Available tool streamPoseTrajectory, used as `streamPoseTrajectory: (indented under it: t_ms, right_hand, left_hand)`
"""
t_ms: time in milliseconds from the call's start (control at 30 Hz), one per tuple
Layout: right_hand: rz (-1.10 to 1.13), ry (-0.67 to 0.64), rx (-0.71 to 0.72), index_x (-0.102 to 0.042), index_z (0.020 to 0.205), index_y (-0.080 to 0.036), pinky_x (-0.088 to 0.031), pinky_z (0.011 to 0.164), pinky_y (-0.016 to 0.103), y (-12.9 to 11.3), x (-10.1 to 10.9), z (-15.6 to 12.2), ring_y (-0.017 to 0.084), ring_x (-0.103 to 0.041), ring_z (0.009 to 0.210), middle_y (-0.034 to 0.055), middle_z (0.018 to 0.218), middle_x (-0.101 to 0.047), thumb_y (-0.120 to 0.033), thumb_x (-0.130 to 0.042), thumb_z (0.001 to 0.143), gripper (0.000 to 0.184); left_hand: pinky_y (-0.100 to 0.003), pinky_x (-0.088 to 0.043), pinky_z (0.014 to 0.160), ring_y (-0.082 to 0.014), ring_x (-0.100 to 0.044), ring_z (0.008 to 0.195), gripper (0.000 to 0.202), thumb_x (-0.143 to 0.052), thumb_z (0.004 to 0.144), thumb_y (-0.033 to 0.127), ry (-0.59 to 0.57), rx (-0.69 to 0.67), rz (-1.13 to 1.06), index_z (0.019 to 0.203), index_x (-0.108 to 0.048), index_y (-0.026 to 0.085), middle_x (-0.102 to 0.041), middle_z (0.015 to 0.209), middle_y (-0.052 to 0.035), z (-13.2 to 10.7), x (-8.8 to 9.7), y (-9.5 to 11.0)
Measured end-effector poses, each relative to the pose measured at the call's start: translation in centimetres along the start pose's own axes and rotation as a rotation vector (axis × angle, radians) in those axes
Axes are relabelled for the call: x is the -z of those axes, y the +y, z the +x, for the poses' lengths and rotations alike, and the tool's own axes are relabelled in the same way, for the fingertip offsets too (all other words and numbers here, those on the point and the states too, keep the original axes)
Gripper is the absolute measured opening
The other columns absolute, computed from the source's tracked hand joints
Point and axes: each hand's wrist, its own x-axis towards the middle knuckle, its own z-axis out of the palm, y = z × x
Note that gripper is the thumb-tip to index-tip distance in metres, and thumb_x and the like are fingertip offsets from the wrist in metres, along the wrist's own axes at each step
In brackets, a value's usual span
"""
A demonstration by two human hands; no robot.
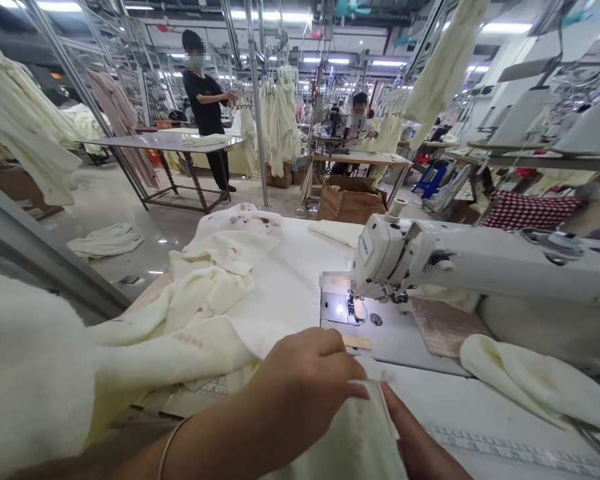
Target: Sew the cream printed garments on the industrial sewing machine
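My left hand is closed on the top edge of a pale yellow fabric piece at the bottom middle of the head view. My right hand grips the same piece from below and to the right; only part of it shows. Both hands are in front of the white sewing machine, whose needle and presser foot stand over the lit plate a little beyond my left hand. A heap of cream fabric lies to the left on the white table.
A rolled cream cloth lies at the right. A cardboard box stands beyond the table. One person stands at a grey table at the back left, another sits at a far machine. Cream garments hang on racks.
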Motion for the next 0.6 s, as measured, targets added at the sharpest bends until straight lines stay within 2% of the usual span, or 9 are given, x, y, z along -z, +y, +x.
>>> streamPoseTrajectory:
  t_ms: [133,200,267,333,400,433,500,533,600]
  right_hand:
    - [0.009,0.016,0.086,-0.037,0.134,-0.031,-0.053,0.058,0.024,0.7,-0.2,0.9,0.015,-0.065,0.068,-0.0017,0.075,-0.064,-0.028,-0.041,0.093,0.042]
    - [0.077,0.016,0.131,-0.034,0.135,-0.029,-0.053,0.057,0.024,-0.2,0.7,0.9,0.015,-0.064,0.066,-0.0014,0.073,-0.062,-0.036,-0.044,0.092,0.045]
    - [0.104,0.096,0.090,-0.038,0.131,-0.028,-0.053,0.060,0.023,-1.5,1.7,0.8,0.015,-0.062,0.066,-0.0014,0.074,-0.059,-0.039,-0.050,0.089,0.045]
    - [0.096,0.238,0.029,-0.045,0.121,-0.029,-0.053,0.069,0.024,-2.7,2.1,0.9,0.015,-0.061,0.076,0.0016,0.088,-0.060,-0.039,-0.058,0.084,0.041]
    - [0.217,0.287,-0.038,-0.043,0.122,-0.033,-0.052,0.067,0.024,-3.6,1.2,1.0,0.015,-0.060,0.077,0.0044,0.107,-0.057,-0.045,-0.062,0.080,0.047]
    - [0.339,0.248,-0.077,-0.036,0.128,-0.036,-0.052,0.061,0.024,-3.8,0.4,1.0,0.014,-0.060,0.072,0.0046,0.109,-0.056,-0.049,-0.061,0.080,0.056]
    - [0.593,0.127,-0.169,-0.018,0.138,-0.040,-0.049,0.052,0.023,-3.7,-1.5,0.6,0.012,-0.058,0.060,0.0013,0.095,-0.059,-0.057,-0.054,0.081,0.069]
    - [0.645,0.102,-0.196,-0.015,0.139,-0.041,-0.049,0.051,0.023,-3.4,-2.3,0.2,0.012,-0.059,0.059,-0.0002,0.089,-0.059,-0.058,-0.052,0.082,0.069]
    - [0.503,0.085,-0.207,-0.026,0.136,-0.041,-0.052,0.059,0.026,-2.3,-3.0,-0.7,0.016,-0.064,0.071,0.0004,0.090,-0.063,-0.053,-0.053,0.083,0.060]
  left_hand:
    - [-0.023,-0.038,0.053,-0.0122,-0.048,0.061,0.013,-0.050,0.088,0.018,0.105,-0.056,0.190,0.079,-0.059,0.017,-0.053,0.068,0.0002,-0.3,-1.9,0.2]
    - [-0.026,-0.038,0.054,-0.0142,-0.046,0.062,0.016,-0.046,0.086,0.012,0.117,-0.095,0.281,0.072,-0.054,0.016,-0.052,0.068,-0.0013,-0.6,-2.6,0.4]
    - [-0.030,-0.040,0.059,-0.0160,-0.046,0.065,0.017,-0.040,0.084,0.009,0.112,-0.095,0.293,0.070,-0.048,0.016,-0.052,0.071,-0.0032,-1.1,-2.8,0.7]
    - [-0.029,-0.040,0.058,-0.0149,-0.047,0.065,0.014,-0.036,0.084,0.009,0.083,-0.075,0.241,0.076,-0.046,0.016,-0.051,0.074,-0.0030,-1.5,-2.0,0.8]
    - [-0.026,-0.035,0.050,-0.0129,-0.044,0.058,0.013,-0.035,0.087,0.010,0.045,-0.118,0.285,0.082,-0.045,0.016,-0.049,0.071,-0.0005,-1.2,0.0,0.8]
    - [-0.027,-0.031,0.046,-0.0129,-0.042,0.054,0.013,-0.035,0.088,0.012,0.023,-0.167,0.374,0.083,-0.045,0.017,-0.047,0.069,0.0007,-0.7,1.2,0.6]
    - [-0.028,-0.024,0.042,-0.0142,-0.041,0.051,0.014,-0.035,0.090,0.014,-0.048,-0.252,0.615,0.082,-0.045,0.018,-0.047,0.068,0.0007,1.2,3.2,-0.4]
    - [-0.028,-0.022,0.041,-0.0150,-0.043,0.051,0.014,-0.036,0.090,0.013,-0.120,-0.254,0.717,0.081,-0.045,0.018,-0.049,0.069,-0.0002,2.3,3.6,-1.2]
    - [-0.027,-0.024,0.041,-0.0153,-0.047,0.054,0.015,-0.038,0.087,0.007,-0.317,-0.185,0.786,0.084,-0.048,0.018,-0.053,0.074,-0.0015,4.5,2.9,-3.4]
